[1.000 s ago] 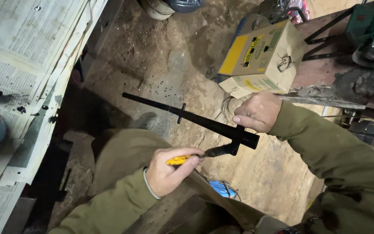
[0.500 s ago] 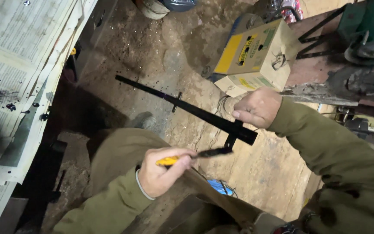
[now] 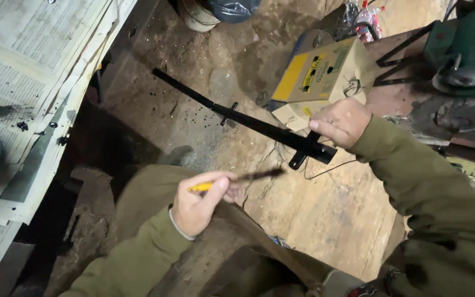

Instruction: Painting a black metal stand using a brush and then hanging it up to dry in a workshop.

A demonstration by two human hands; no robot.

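Observation:
My right hand grips the near end of a long black metal bar with small side tabs, holding it out over the dirt floor. In my left hand is a small paintbrush with a yellow handle and dark bristles. The bristle tip is just below the bar's near end, apart from it. Both arms wear olive green sleeves, and my knees in olive trousers sit below the hands.
A table covered in newspaper with black paint spots runs along the left. A yellow and brown cardboard box stands behind the bar. A rusty bench with a green machine is at the right. A bucket sits at the top.
The brush has come away from the bar's near end and moved left and down. The bar stays held in my right hand, tilted a little differently.

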